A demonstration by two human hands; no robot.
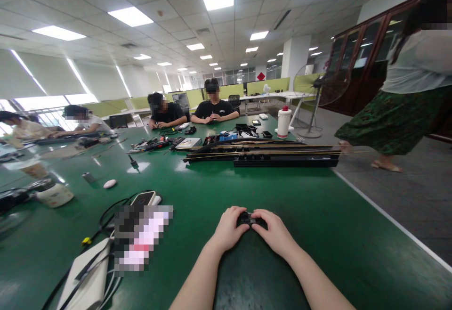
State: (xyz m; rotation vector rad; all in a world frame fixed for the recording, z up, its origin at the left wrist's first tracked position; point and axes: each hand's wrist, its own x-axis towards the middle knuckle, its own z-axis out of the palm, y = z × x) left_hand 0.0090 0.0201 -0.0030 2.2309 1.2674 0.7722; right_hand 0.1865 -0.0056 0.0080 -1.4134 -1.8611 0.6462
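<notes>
Left hand (228, 229) and right hand (273, 231) clamping small black part (250, 219) above green surface (190, 190), lower center of frame.

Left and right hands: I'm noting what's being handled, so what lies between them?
A small dark part lies between the left hand and right hand, both gripping it, in the head view; its details are too small to tell.

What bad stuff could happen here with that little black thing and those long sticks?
The small black part could slip from between the left hand and right hand and drop onto the green table. The long thin yellow rods seem to poke past the table's edge, so the passing person might bump them.
</notes>
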